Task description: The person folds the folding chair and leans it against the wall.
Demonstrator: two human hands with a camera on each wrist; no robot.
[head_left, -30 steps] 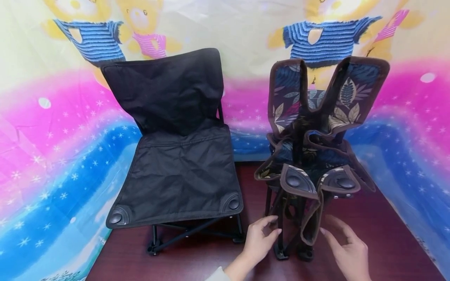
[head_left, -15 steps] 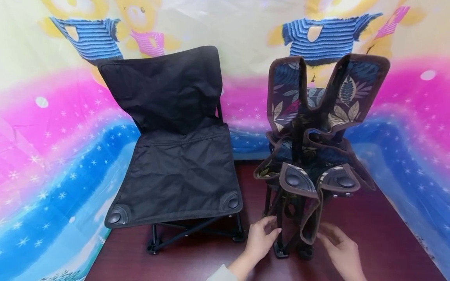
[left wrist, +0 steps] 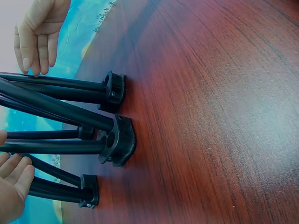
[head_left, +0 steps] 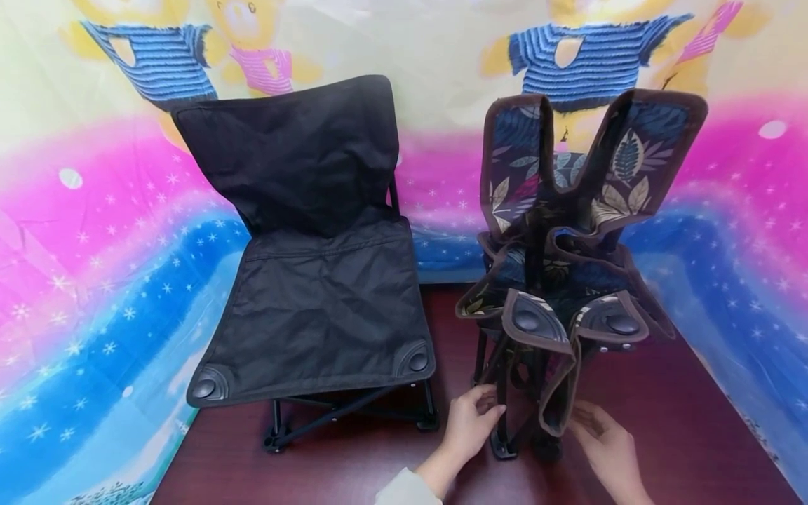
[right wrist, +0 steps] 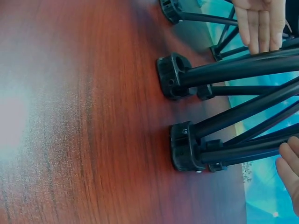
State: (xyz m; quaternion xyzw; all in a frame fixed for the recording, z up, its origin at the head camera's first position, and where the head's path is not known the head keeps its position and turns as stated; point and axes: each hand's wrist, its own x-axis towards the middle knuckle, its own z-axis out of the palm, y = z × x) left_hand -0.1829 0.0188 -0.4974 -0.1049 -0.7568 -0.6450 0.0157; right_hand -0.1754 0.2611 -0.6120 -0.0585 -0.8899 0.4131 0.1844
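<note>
A half-folded camping chair point(head_left: 631, 165) with leaf-print fabric and brown edging stands at the right in the head view. Its seat sags in folds and its black legs point(left wrist: 70, 147) are drawn close together. My left hand point(head_left: 466, 429) is low at its left front leg, fingers extended against the tubes in the right wrist view. On the other side my right hand point(head_left: 609, 449) has its fingertips at the right legs, beside the hanging seat fabric; those fingers look straight in the left wrist view. Both palms face inward, with the legs between them.
An unfolded black camping chair point(head_left: 328, 308) stands to the left on the same dark red wooden table point(head_left: 303, 477). Close behind both chairs hangs a colourful cloth backdrop point(head_left: 442, 161) with printed bears. The table's right edge slants away beyond the patterned chair.
My right hand has moved left, from beside the patterned chair to its right legs. My left hand stays at the left front leg. Both chairs keep their shape.
</note>
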